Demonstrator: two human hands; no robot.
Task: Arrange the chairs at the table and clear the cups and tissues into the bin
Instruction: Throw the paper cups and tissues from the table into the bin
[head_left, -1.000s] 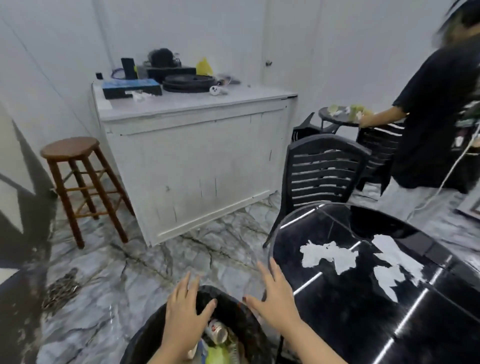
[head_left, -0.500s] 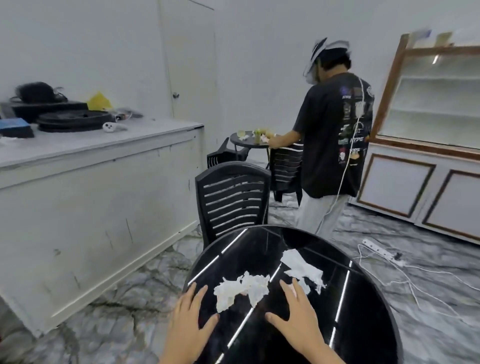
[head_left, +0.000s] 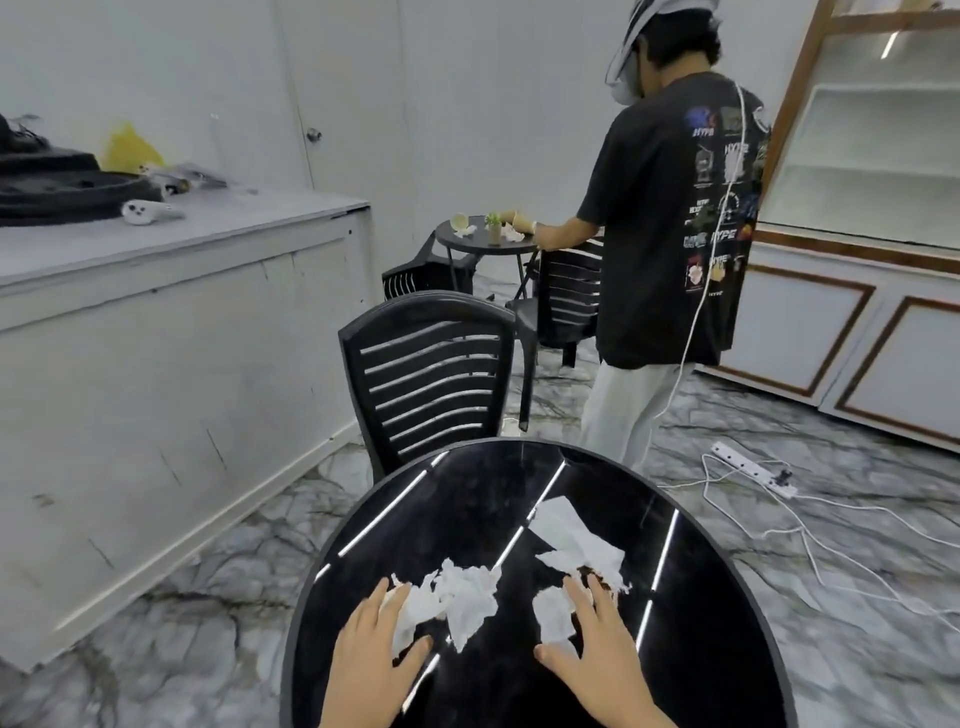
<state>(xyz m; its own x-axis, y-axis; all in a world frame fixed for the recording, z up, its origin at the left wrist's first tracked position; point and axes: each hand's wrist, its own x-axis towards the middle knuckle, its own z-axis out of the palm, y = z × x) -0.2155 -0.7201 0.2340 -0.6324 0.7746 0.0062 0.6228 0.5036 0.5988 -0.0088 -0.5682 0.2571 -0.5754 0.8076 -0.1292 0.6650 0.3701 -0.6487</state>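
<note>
On the glossy black round surface (head_left: 691, 597) in the lower middle of the frame, the left hand (head_left: 376, 657) and right hand (head_left: 597, 654) lie with fingers spread and released, each touching one of what look like two crumpled tissues, the left tissue (head_left: 457, 597) and right tissue (head_left: 571, 545), one black chair (head_left: 431, 379) behind.

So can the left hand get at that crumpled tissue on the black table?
Probably yes: the left hand is open with fingertips already at the tissue, and nothing lies between them on the table.
</note>
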